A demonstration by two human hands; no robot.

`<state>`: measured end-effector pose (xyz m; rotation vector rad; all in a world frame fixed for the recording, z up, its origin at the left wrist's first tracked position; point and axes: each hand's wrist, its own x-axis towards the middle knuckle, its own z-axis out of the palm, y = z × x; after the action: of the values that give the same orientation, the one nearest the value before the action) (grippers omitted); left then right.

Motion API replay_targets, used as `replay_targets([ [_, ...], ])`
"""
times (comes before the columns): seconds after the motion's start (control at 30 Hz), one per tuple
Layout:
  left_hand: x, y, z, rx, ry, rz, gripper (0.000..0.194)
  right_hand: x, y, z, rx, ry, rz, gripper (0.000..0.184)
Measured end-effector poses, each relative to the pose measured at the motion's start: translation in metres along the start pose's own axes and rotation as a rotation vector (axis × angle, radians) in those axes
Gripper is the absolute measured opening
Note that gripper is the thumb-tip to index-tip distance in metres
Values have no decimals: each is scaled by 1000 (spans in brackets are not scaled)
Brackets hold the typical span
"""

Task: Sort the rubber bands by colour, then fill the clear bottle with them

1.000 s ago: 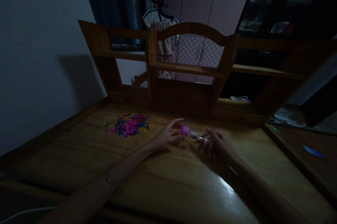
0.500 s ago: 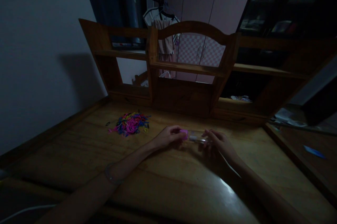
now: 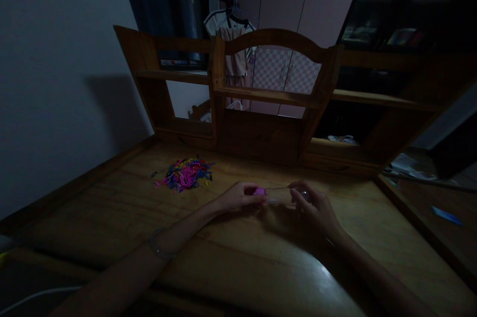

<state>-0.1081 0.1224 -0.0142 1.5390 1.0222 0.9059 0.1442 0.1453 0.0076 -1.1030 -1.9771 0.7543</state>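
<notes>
My left hand (image 3: 238,197) is closed around the pink cap (image 3: 260,192) at one end of a clear see-through container (image 3: 278,195). At the other end, my right hand (image 3: 311,203) grips the container's body with thumb and fingers. The container lies on its side between both hands, just above the desk; the dim light hides whether the cap is on or apart from it. Off to the left sits a pile of small bright strips or loops (image 3: 186,174), pink, blue, yellow and red, too small to name surely. One dark loop (image 3: 154,174) lies beside it.
The wooden desk (image 3: 223,252) has a shelf unit (image 3: 261,93) along its back edge and a wall (image 3: 67,83) on the left. A white cable (image 3: 40,294) runs at the lower left. To the right lies a blue-and-white packet (image 3: 446,215) on a lower surface.
My right hand has turned and shifted slightly right along the clear container. My left hand stays on the pink cap. The view has moved a little.
</notes>
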Motion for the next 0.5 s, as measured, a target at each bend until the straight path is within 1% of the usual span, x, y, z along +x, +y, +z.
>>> replay_targets([
  [0.1,-2,2,2,116,92,92,43,2,0,-3,-51,2,-43,29],
  [0.17,-4,4,4,203,151,144,45,3,0,-4,-48,5,-39,29],
  [0.27,-7,10,8,329,218,205,44,4,1,-6,-7,3,-10,31],
  [0.4,-8,15,10,424,259,269,38,4,1,-7,21,-12,8,32],
  [0.5,-8,15,10,448,275,291,38,4,1,-6,45,-28,19,32],
])
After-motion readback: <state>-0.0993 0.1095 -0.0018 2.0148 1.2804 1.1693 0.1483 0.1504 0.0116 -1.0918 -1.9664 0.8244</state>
